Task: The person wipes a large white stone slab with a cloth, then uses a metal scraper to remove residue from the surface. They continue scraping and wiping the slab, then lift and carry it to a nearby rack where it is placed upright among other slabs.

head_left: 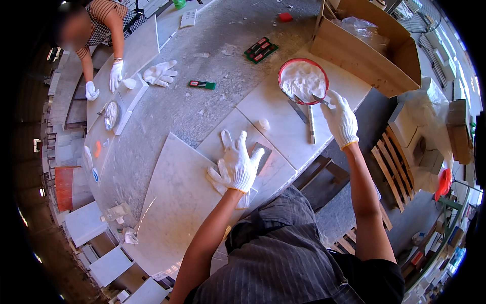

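My left hand [235, 164], in a white knit glove, lies with its fingers spread on a pale marble slab [167, 202]. Beside its fingertips is a small grey flat plate [262, 158], and part of another white glove [215, 182] shows beneath the hand. My gloved right hand [341, 119] is closed around a small putty knife [320, 100], whose blade reaches over the rim of a red-edged round pan [328, 81]. White paste [302, 78] fills the pan. Against its near side rest a dark flat blade [297, 110] and a light handle [312, 126].
A white lump [264, 123] sits near the slab joint. Green-and-red packs [261, 49] lie farther off. An open cardboard box [364, 45] stands at the far right. Across the table, a co-worker's gloved hands [116, 76] are near another paste dish [112, 115]. Wooden pallets [395, 167] are on the floor.
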Tool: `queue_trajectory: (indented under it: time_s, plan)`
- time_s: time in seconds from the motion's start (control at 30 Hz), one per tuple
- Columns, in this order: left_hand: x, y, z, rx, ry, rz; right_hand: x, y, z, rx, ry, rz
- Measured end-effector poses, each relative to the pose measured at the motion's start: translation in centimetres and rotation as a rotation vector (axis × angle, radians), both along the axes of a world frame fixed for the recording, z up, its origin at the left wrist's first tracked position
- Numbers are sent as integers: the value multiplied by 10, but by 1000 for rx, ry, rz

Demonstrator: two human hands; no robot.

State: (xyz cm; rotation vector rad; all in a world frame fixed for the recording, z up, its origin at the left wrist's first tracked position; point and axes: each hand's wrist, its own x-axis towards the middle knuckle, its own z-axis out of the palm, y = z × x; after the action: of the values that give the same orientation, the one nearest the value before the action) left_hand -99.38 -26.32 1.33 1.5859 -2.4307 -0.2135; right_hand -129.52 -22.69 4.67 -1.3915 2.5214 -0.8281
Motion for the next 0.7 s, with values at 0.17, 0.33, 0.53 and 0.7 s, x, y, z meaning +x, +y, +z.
queue_trajectory:
  time_s: [0.17, 0.33, 0.53, 0.7]
  plan:
    - [-51, -25, -11, 432, 267, 104, -19, -12, -16, -3, 38, 62]
    - [-62, -28, -72, 313, 518, 197, -28, -1, -9, -147, -53, -38]
    - [-70, -41, -89, 158, 453, 216, -35, -1, -37, -272, -158, -109]
    - [-61, -46, -83, 185, 418, 193, -31, -9, -45, -259, -144, -103]
